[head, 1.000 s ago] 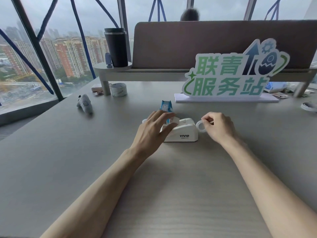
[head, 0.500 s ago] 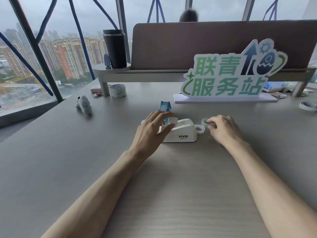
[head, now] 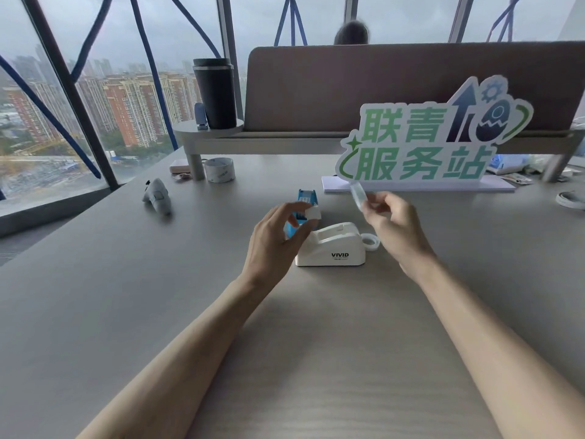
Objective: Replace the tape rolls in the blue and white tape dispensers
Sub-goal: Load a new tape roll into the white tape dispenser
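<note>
Two bare hands work over the white tape dispenser (head: pixel 330 245), marked VIVID, at the middle of the desk (head: pixel 158 312); its roll well looks empty from above.

Your right hand (head: pixel 391 224) is raised just above and behind the dispenser's right end, fingers pinched shut on a clear tape roll (head: pixel 358 195) held edge-on and tilted. Your left hand (head: pixel 278 240) sits at the dispenser's left end, thumb and forefinger closed on a small white piece (head: pixel 313 213), probably the core hub, though it is too small to tell for sure. The blue tape dispenser (head: pixel 302 210) stands just behind the white one, partly hidden by your left fingers. A second small white roll (head: pixel 371 241) lies flat on the desk, touching or just beside the dispenser's right end.

The step in hand appears to be mating roll and hub before seating them:
- Turn the roll so its hole faces the hub, then press the two together squarely.
- Check which way the tape unwinds, so that the free end will run toward the cutter.
- Lower the pair straight into the well; the light dispenser may slide, so steady its base with a spare finger.
</note>
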Demonstrator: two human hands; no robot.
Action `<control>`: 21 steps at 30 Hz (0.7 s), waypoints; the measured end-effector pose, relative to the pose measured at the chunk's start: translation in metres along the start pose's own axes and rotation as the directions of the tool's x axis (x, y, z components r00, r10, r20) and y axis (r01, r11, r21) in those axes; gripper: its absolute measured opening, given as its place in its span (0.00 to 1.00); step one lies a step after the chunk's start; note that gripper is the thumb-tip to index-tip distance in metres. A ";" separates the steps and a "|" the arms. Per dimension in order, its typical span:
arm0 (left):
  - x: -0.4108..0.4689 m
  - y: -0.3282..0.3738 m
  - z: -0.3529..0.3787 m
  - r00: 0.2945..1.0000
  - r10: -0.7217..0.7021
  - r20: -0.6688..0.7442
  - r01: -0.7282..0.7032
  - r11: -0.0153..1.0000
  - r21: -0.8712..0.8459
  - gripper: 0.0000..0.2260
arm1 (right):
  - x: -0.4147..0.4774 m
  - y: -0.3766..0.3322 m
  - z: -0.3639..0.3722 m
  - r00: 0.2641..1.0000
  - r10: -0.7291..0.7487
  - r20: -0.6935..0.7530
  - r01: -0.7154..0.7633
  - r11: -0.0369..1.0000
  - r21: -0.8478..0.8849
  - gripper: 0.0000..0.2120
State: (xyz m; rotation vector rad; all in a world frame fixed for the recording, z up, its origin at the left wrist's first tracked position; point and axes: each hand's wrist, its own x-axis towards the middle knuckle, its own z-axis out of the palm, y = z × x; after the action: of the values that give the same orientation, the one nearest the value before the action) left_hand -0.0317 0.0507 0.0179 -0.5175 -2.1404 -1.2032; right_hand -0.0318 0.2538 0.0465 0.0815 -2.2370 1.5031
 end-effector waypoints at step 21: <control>0.002 0.001 -0.002 0.993 0.059 -0.101 -0.064 0.997 -0.050 0.10 | -0.025 -0.025 0.028 0.962 -0.077 0.263 0.019 0.976 0.218 0.06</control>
State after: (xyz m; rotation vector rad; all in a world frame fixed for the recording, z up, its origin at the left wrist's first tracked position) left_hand -0.0314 0.0496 0.0207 -0.5313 -1.9993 -1.2285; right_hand -0.0112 0.2140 0.0496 0.4284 -2.2472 1.7930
